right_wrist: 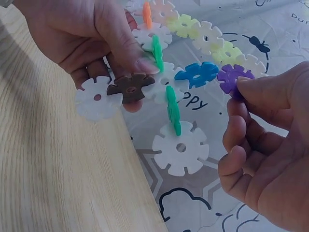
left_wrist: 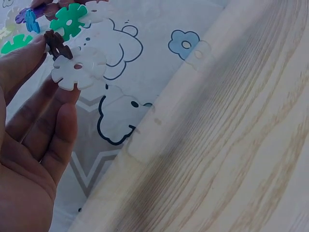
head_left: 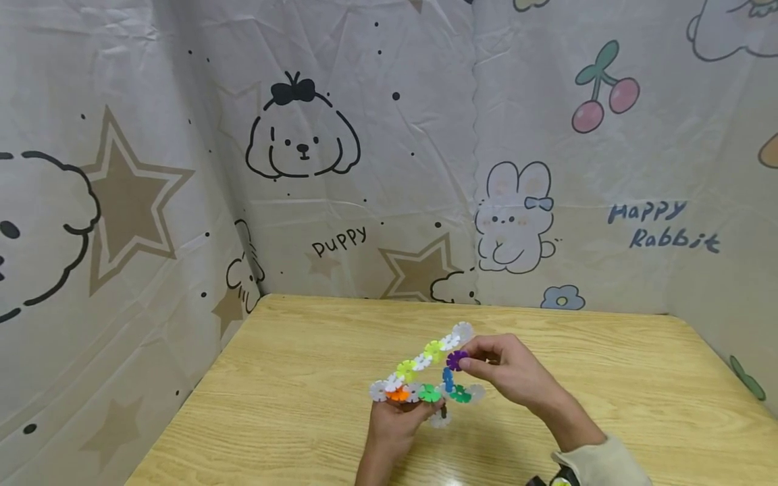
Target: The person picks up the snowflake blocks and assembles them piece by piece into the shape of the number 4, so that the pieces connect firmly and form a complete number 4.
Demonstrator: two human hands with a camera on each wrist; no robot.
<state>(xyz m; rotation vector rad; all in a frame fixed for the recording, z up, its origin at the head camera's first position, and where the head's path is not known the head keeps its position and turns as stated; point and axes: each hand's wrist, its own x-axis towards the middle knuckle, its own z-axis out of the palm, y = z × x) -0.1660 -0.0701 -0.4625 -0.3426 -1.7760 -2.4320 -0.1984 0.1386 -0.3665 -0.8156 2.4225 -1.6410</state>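
Observation:
A linked assembly of slotted plastic snowflake discs (head_left: pixel 430 393) hangs above the table. My left hand (head_left: pixel 395 428) grips it from below; in the right wrist view its thumb presses by a green disc (right_wrist: pixel 158 54). My right hand (head_left: pixel 519 378) pinches a purple snowflake disc (right_wrist: pixel 231 77) between thumb and index finger. The purple disc meets the edge of a blue disc (right_wrist: pixel 197 75); whether their slots are joined I cannot tell. Off the same white hub come a brown disc (right_wrist: pixel 130 90) and another green disc (right_wrist: pixel 173 111), each leading to a white end disc. A yellow-and-white row (head_left: pixel 433 350) slants upward.
Below both hands lies a wood-grain table (head_left: pixel 273 405). A pale cloth (head_left: pixel 395 135) printed with cartoon animals and stars hangs behind it and along its sides. At the right cuff a dark wrist strap (head_left: pixel 562 476) shows.

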